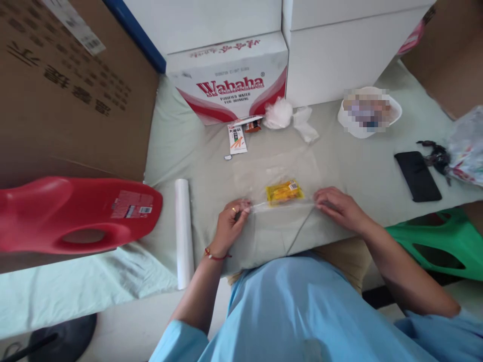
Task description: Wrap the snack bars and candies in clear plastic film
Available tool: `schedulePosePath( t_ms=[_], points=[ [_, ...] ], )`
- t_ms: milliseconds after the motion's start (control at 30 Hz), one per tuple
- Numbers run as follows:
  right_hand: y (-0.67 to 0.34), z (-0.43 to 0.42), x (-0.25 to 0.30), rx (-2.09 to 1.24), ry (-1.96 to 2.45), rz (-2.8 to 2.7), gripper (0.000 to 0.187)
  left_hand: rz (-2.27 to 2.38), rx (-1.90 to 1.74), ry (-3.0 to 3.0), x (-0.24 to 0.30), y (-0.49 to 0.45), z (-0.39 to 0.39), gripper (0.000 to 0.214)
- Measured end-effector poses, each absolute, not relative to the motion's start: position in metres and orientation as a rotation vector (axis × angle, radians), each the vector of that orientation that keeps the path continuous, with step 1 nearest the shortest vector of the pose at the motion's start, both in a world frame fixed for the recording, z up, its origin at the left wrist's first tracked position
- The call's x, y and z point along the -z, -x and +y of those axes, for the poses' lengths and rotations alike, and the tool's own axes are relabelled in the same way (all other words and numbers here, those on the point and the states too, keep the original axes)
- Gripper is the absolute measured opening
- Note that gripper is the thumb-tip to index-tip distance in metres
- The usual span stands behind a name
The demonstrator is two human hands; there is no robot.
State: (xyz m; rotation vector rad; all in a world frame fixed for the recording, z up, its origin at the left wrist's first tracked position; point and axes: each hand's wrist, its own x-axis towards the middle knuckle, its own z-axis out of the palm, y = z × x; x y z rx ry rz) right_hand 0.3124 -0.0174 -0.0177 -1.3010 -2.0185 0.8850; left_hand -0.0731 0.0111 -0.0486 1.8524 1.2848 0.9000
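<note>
A sheet of clear plastic film (pixel 260 173) lies on the green cloth in front of me, with a small yellow snack packet (pixel 285 192) on it near its front edge. My left hand (pixel 231 221), with a ring and a red bracelet, pinches the film's edge to the left of the packet. On the other side my right hand (pixel 339 207) has its fingers closed on the film's edge. Between the hands the edge is drawn straight just in front of the packet.
At the left are a roll of plastic film (pixel 183 234) and a large red jug (pixel 83 213). Behind stand a Wahaha water box (pixel 234 80), several snack packets and crumpled plastic (pixel 278 113). A white tub (pixel 392 118), a black phone (pixel 418 176) and a green bag (pixel 437 241) are at the right.
</note>
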Motion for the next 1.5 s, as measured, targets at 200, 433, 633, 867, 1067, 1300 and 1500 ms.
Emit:
schedulePosePath(
  t_ms=[200, 433, 633, 867, 1067, 1300, 1500],
  points=[
    [-0.314, 0.054, 0.016, -0.958, 1.522, -1.868, 0.035, 1.478, -1.048, -1.86, 0.057, 0.068, 0.04, 0.023],
    [-0.293, 0.1, 0.012, -0.45, 1.857, -2.212, 0.022, 1.833, -0.964, -1.916, 0.065, 0.065, 0.057, 0.016],
    [-0.244, 0.146, -0.006, -0.366, 1.519, -2.41, 0.036, 2.069, -1.188, -1.889, 0.045, 0.056, 0.047, 0.032],
    [-0.197, 0.186, 0.018, -0.419, 1.591, -2.641, 0.067, 1.647, -0.908, -2.27, 0.014, 0.028, 0.006, 0.03],
    [-0.197, 0.182, -0.009, -0.619, 1.622, -2.684, 0.023, 1.401, -0.448, -2.426, 0.022, -0.01, 0.017, 0.047],
    [-0.215, 0.099, -0.024, -0.353, 1.231, -2.829, 0.033, 1.464, -0.481, -2.368, 0.031, -0.013, 0.022, 0.042],
    [-0.225, 0.046, 0.009, -0.328, 1.164, -2.918, 0.048, 1.458, -0.778, -2.073, 0.052, 0.003, 0.018, 0.029]
  ],
)
